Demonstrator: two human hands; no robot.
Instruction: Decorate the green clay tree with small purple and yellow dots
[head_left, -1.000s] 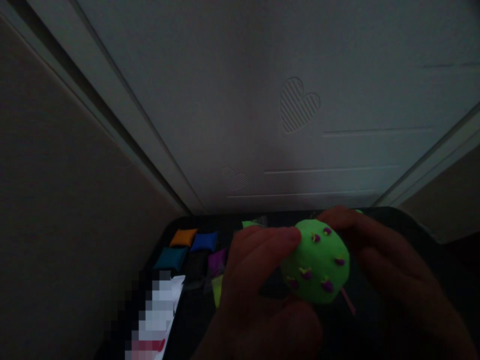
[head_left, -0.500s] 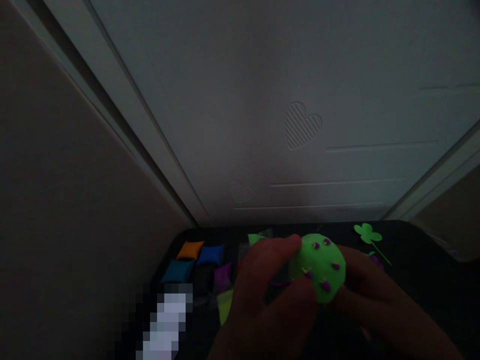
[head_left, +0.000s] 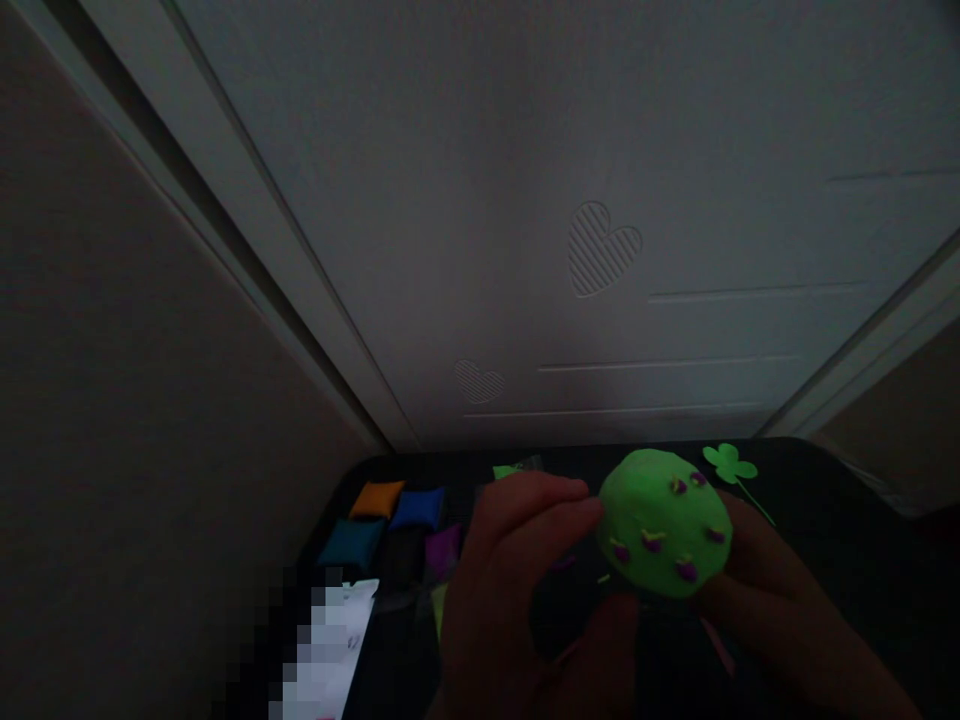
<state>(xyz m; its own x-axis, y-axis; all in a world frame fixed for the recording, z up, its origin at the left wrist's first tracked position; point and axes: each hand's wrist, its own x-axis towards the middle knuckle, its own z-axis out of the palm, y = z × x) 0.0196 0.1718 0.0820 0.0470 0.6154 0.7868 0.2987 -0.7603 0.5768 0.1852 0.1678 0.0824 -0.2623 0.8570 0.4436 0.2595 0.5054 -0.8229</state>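
A bright green clay ball (head_left: 656,515), dotted with several small purple pieces with yellowish tips, is held up above the dark table. My right hand (head_left: 772,590) grips it from the right and behind; the ball hides most of its fingertips. To the left, my left hand (head_left: 517,570) is open, thumb and fingers apart. Its fingertips come right up to the ball's left edge; whether they touch I cannot tell. Below the ball, on the table, lie a pink strip (head_left: 718,645) and a small yellow-green bit (head_left: 604,579).
On the dark table (head_left: 840,590) lie orange (head_left: 377,499), blue (head_left: 418,509), teal (head_left: 352,543) and purple (head_left: 443,549) clay packets. A green four-lobed clay leaf with a stem (head_left: 729,464) lies at the back right. White paper (head_left: 349,640) is at the left; a pale door panel (head_left: 480,250) stands behind.
The ball has moved right and turned, showing more of its green surface. My left thumb has come off it, and the left hand has opened.
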